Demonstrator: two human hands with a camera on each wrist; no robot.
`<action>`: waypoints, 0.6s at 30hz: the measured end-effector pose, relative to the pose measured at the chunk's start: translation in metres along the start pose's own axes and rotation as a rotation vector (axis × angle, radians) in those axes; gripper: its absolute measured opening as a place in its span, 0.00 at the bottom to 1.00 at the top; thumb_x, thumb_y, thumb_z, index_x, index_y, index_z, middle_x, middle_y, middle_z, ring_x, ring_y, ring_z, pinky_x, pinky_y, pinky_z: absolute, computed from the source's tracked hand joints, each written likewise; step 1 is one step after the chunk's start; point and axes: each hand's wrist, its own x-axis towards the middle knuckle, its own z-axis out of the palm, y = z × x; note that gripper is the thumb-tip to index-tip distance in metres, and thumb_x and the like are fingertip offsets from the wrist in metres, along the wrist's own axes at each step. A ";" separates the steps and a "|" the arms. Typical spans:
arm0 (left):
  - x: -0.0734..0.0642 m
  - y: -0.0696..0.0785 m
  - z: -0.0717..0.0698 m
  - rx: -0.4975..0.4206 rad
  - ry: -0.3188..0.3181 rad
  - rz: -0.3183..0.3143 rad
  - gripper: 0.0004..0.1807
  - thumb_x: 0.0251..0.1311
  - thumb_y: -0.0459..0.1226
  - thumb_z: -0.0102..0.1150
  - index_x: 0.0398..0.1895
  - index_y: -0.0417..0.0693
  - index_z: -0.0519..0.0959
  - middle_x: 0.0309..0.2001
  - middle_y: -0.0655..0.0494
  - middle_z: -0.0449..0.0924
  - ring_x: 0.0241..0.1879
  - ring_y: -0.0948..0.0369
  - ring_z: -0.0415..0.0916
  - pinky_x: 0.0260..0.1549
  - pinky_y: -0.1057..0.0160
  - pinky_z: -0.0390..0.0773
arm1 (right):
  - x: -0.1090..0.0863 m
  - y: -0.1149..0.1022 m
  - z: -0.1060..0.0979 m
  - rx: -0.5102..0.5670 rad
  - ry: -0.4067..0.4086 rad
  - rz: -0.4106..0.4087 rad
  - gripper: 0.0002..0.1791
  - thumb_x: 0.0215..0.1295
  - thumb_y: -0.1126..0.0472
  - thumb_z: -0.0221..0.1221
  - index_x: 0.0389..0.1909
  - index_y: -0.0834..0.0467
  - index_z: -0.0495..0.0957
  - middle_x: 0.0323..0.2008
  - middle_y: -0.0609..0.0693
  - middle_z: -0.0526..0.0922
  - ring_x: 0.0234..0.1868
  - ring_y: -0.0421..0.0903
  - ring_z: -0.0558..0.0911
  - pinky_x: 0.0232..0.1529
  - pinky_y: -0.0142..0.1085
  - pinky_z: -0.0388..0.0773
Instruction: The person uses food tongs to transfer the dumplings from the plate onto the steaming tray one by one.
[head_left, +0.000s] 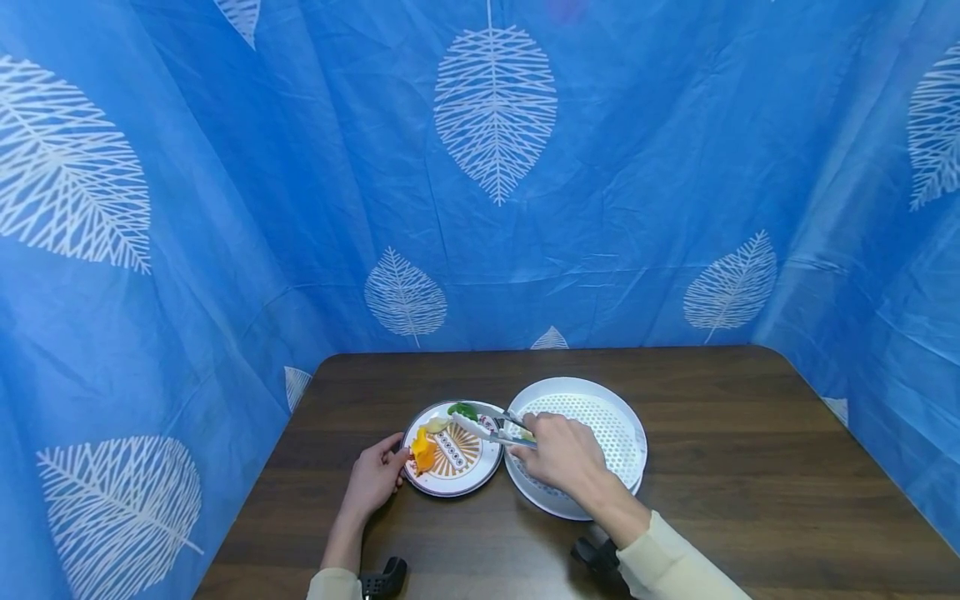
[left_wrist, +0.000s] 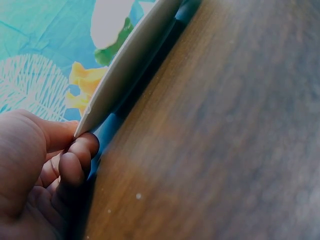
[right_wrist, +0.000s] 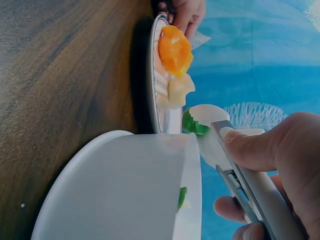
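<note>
My left hand [head_left: 375,473] pinches the left rim of a small round plate [head_left: 480,477], thumb on top and fingers beneath, as the left wrist view shows. A yellow-orange food-like piece [head_left: 423,451], a pale piece [head_left: 437,425] and a green piece [head_left: 463,411] are on the plate. My right hand [head_left: 566,450] grips metal tongs with white tips [right_wrist: 250,185], reaching leftward over the plate. Their arms stand apart around the green piece; I cannot tell if they hold it. Below the right hand stands a round white basket [head_left: 626,442] with a perforated bottom.
The basket sits close against the plate's right side, its white wall [right_wrist: 115,185] rising high in the right wrist view. Inside it lies a small green piece [right_wrist: 182,198]. A dark wooden table [head_left: 750,467] bears everything, and a blue leaf-patterned curtain [head_left: 622,208] hangs around it.
</note>
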 end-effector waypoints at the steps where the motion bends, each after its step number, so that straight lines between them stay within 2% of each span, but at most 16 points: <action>1: 0.000 0.000 0.000 0.001 0.000 0.001 0.28 0.76 0.46 0.55 0.74 0.46 0.70 0.28 0.53 0.77 0.25 0.57 0.75 0.23 0.68 0.74 | -0.001 0.001 -0.001 0.005 0.001 0.003 0.21 0.60 0.41 0.70 0.46 0.51 0.86 0.20 0.42 0.72 0.20 0.42 0.68 0.19 0.36 0.62; 7: 0.001 0.000 0.000 -0.003 0.007 -0.016 0.28 0.76 0.45 0.56 0.74 0.47 0.70 0.27 0.53 0.77 0.24 0.57 0.76 0.23 0.67 0.75 | -0.010 0.007 -0.008 0.035 0.031 -0.002 0.22 0.59 0.42 0.71 0.48 0.50 0.86 0.26 0.41 0.79 0.22 0.41 0.69 0.22 0.36 0.65; 15: 0.003 -0.001 0.000 -0.008 0.015 -0.015 0.28 0.76 0.45 0.56 0.74 0.46 0.70 0.27 0.53 0.77 0.24 0.57 0.75 0.23 0.67 0.75 | -0.021 0.015 -0.017 0.035 0.083 -0.029 0.21 0.57 0.41 0.72 0.44 0.50 0.85 0.26 0.42 0.79 0.24 0.42 0.70 0.24 0.38 0.69; 18: 0.002 -0.001 0.000 -0.008 0.015 -0.016 0.28 0.76 0.45 0.55 0.74 0.46 0.70 0.27 0.53 0.77 0.24 0.57 0.76 0.23 0.67 0.75 | -0.026 0.018 -0.020 0.039 0.093 -0.032 0.22 0.57 0.41 0.72 0.47 0.50 0.86 0.29 0.43 0.83 0.26 0.41 0.73 0.26 0.39 0.71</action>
